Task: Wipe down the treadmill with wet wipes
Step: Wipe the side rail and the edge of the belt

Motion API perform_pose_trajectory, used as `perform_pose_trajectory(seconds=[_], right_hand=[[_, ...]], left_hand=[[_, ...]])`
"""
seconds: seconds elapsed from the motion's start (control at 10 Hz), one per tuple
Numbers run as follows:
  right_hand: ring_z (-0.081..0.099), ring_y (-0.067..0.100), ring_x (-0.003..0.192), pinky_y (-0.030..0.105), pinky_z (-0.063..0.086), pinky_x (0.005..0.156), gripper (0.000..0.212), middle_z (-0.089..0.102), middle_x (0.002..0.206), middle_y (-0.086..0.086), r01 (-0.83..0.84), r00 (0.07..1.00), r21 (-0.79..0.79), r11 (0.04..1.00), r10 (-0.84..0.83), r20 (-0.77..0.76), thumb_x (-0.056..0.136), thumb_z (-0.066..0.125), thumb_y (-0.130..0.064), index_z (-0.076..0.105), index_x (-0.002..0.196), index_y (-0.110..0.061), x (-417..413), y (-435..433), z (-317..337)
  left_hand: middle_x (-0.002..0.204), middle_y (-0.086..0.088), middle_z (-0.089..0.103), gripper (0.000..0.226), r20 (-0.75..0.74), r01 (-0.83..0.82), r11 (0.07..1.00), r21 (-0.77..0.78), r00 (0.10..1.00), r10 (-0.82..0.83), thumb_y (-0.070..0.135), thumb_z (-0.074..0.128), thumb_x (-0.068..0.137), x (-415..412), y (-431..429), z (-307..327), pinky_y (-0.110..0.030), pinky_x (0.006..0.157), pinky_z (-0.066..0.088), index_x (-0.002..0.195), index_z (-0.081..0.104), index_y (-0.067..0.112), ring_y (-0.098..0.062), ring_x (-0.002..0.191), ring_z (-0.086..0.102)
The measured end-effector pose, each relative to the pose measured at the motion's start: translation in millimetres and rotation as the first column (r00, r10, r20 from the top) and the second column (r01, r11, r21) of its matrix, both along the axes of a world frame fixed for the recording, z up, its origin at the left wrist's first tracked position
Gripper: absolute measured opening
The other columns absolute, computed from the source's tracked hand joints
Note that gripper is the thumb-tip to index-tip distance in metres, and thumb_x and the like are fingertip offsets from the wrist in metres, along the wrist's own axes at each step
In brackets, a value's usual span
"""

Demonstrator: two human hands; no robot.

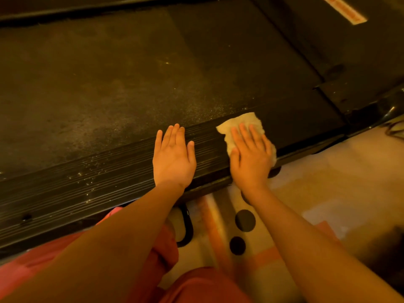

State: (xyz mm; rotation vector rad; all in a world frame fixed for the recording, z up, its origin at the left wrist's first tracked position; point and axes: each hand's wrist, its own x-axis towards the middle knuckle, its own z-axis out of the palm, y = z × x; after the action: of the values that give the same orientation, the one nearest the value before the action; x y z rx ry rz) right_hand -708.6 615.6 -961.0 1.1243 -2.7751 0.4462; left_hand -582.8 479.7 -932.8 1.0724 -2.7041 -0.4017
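Observation:
The treadmill's dark running belt (131, 79) fills the upper view, and its ribbed black side rail (91, 182) runs diagonally across the middle. A crumpled pale wet wipe (238, 125) lies on the rail under my right hand (250, 156), which presses it flat with straight fingers. My left hand (173, 156) rests flat on the rail just left of the wipe, palm down, holding nothing. Dust specks show on the belt and rail to the left of both hands.
A black end cap and frame (349, 99) close the rail at the right. A label strip (345, 9) sits at the top right. Below the rail lies a pale floor mat with black dots (244, 220), a black carabiner-like clip (188, 228), and my red-clothed knees (196, 285).

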Motion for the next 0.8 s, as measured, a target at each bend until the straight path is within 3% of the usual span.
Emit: perform_pose_trajectory(seconds=[0.2,0.4,0.7,0.8], right_hand=[[0.035,0.024,0.141,0.044,0.022,0.113,0.054,0.045,0.148,0.005,-0.077,0.997,-0.026,0.997,0.077,-0.016,0.095,0.023,-0.031,0.047,0.142,-0.018,29.6,-18.9,-3.3],[0.033,0.021,0.142,0.042,0.027,0.113,0.057,0.044,0.149,0.005,-0.306,0.949,0.012,0.952,0.306,-0.080,0.097,0.017,-0.034,0.046,0.144,-0.018,-17.2,2.0,-5.3],[0.027,0.021,0.145,0.043,0.021,0.116,0.060,0.035,0.154,0.005,-0.102,0.993,0.081,0.991,0.106,-0.048,0.091,0.020,-0.029,0.035,0.148,-0.018,-64.2,30.4,0.8],[0.020,0.022,0.147,0.043,0.015,0.118,0.065,0.027,0.157,0.006,-0.080,0.995,0.175,0.981,0.088,-0.037,0.089,0.016,-0.031,0.027,0.151,-0.018,-56.4,28.0,5.9]], left_hand=[[0.157,-0.008,0.031,0.052,0.010,-0.002,1.000,-0.003,1.000,0.002,0.034,0.025,0.104,0.4,-0.5,0.3,-0.034,0.123,0.000,0.149,0.034,0.009,-0.018,0.148,0.020],[0.157,-0.007,0.031,0.051,-0.011,0.001,1.000,0.010,1.000,-0.001,0.033,0.027,0.104,1.1,-1.2,-1.1,-0.034,0.123,0.001,0.149,0.033,0.009,-0.017,0.148,0.020],[0.157,-0.008,0.032,0.051,-0.023,0.012,1.000,0.004,1.000,-0.012,0.034,0.025,0.105,1.3,-0.7,-3.3,-0.034,0.122,-0.001,0.149,0.034,0.009,-0.017,0.148,0.020],[0.156,-0.009,0.033,0.056,-0.024,0.005,1.000,0.007,1.000,-0.005,0.037,0.020,0.103,3.1,-1.0,-0.5,-0.035,0.123,-0.001,0.148,0.035,0.008,-0.018,0.148,0.021]])
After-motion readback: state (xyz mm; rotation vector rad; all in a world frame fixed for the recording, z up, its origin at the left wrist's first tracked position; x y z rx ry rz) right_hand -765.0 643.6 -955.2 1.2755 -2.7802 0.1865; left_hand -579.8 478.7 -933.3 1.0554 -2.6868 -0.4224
